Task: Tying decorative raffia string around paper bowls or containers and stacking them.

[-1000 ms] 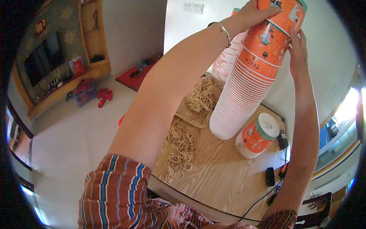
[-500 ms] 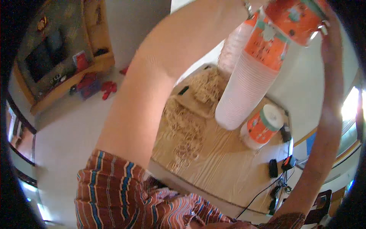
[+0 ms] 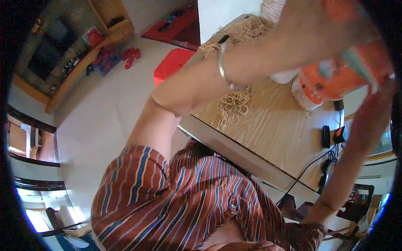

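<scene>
My left arm reaches across to the upper right, a silver bangle at the wrist. My left hand (image 3: 314,37) is blurred and closed around orange-and-green printed paper cups (image 3: 331,75), held in the air above the table. At the right edge my right hand (image 3: 383,90), wearing a ring, grips the same cups from the other side; most of its fingers are hidden. Behind the held cups stands a stack of white cups with an orange one (image 3: 307,92) on the table (image 3: 268,125). Part of a taller white stack (image 3: 282,77) shows below my left forearm.
Tangled tan cord (image 3: 234,106) lies on the table, with more cord (image 3: 247,31) further back. Black adapters and cables (image 3: 331,136) sit at the table's right edge. A red stool (image 3: 171,65) stands on the floor beyond my left arm. Red slippers (image 3: 132,56) lie near the cabinet.
Both hands have come lower and nearer with the orange cups, and the left forearm now lies across the table. My view has shifted, bringing the red stool and more of my striped clothing into sight.
</scene>
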